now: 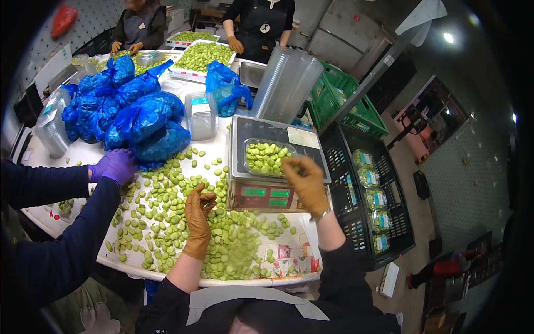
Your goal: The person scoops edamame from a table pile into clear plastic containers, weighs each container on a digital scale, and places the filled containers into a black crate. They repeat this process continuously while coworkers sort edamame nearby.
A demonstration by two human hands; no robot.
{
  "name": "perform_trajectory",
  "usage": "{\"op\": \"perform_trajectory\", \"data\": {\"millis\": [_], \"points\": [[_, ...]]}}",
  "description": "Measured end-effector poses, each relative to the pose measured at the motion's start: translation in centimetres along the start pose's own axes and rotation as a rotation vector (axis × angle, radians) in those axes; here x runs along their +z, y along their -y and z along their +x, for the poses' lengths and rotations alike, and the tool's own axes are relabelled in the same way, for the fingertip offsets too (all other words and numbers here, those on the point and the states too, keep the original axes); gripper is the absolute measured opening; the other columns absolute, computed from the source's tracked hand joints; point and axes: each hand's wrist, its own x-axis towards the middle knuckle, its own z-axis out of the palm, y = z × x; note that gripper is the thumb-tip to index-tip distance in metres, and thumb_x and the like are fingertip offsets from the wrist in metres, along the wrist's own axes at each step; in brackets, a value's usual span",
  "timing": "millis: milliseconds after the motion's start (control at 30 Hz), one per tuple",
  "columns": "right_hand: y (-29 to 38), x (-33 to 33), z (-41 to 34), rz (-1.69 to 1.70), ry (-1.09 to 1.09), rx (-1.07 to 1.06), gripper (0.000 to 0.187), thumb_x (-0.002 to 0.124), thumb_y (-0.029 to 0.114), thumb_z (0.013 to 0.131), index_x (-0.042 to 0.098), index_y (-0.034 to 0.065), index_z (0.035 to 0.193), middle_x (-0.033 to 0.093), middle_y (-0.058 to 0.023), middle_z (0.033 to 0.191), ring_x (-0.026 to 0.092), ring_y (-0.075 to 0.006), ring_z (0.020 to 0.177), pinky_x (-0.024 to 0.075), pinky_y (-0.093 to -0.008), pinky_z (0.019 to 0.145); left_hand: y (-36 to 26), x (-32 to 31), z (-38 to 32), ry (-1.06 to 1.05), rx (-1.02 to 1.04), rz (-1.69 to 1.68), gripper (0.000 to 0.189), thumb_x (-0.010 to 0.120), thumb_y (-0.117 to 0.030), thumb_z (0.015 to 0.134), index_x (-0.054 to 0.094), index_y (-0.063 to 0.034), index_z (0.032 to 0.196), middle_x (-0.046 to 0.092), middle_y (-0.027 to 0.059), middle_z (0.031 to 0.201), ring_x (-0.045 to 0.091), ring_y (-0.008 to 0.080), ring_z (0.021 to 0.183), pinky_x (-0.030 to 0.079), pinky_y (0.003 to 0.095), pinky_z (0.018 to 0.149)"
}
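Note:
Wearing a tan glove, my right hand (306,183) hovers over the near right corner of a digital weighing scale (273,137). Its fingers are bent towards the thumb, and blur hides whether a bean is between them. On the scale's dark platform, a clear plastic punnet (245,165) holds shelled green broad beans (267,156). My left hand (198,223), also gloved in tan, is raised over the loose broad beans (167,213) left of the scale. Its fingers are loosely bent and apart, with nothing seen in them. Green digits glow on the scale's front panel (265,196).
Tied blue bags (142,117) are heaped on the left, by a co-worker's purple-gloved hands (117,165). Behind the scale rises a tall stack of clear punnets (288,83). A black crate (392,246) with labelled packs stands at right. Two people work across the table.

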Motion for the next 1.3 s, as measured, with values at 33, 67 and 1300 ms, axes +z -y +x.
{"op": "perform_trajectory", "data": {"millis": [33,67,1300], "points": [[0.9,0.0,1.4,0.046,-0.064,0.099,0.021,0.071,0.015,0.091,0.07,0.0069,0.111,0.066,0.0018,0.085,0.056,-0.0043,0.07,0.046,-0.0199,0.06,0.1,0.0,0.1,0.002,0.002,0.001,0.049,0.043,-0.04,0.105,0.052,-0.0001,0.131,0.066,0.0067,0.095,0.064,0.0147,0.088,0.054,0.0297,0.079],[1.1,-0.1,2.8,0.079,0.02,0.104,0.022,0.07,0.016,0.092,0.07,0.0061,0.111,0.065,0.0016,0.085,0.056,-0.0049,0.071,0.0468,-0.0207,0.062,0.2,-0.1,0.2,0.002,0.0,-0.004,0.049,0.043,-0.04,0.105,0.052,-0.0001,0.131,0.066,0.0067,0.095,0.064,0.0148,0.088,0.054,0.0297,0.079],[2.2,14.5,16.4,-0.372,0.07,-0.63,0.008,0.055,0.001,0.092,0.055,0.0025,0.1,0.059,-0.0186,0.094,0.058,-0.0397,0.088,0.0473,-0.0431,0.075,0.2,2.6,0.0,0.395,0.227,0.558,0.033,0.054,-0.033,0.097,0.063,-0.0125,0.122,0.069,0.0124,0.097,0.066,0.031,0.085,0.053,0.0391,0.075]]}}
